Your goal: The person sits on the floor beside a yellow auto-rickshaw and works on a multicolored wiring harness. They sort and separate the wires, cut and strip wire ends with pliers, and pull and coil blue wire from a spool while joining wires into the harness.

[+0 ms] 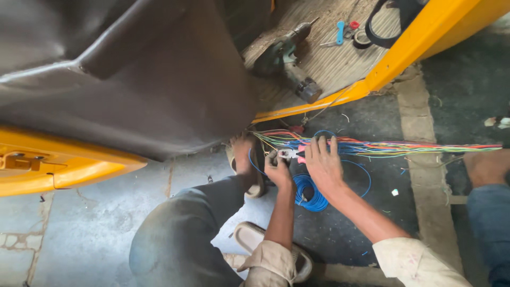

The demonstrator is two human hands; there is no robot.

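A bundle of many-coloured wires [404, 146] runs from under the dark seat panel rightwards across the floor. My left hand [278, 169] is closed on a small white connector piece [287, 154] at the bundle's near end. My right hand [323, 162] lies with spread fingers on the wires just to the right of it, pressing on them. A coil of blue wire [311, 192] sits on the floor below both hands, with a loose blue loop trailing right.
A dark seat panel [133, 79] and yellow vehicle frame [382, 72] rise ahead. A power drill [287, 58], a blue tool and a tape roll [362, 38] lie on the ribbed vehicle floor. My sandalled foot [245, 159] is left of the wires. Another person's foot [486, 165] is at the right.
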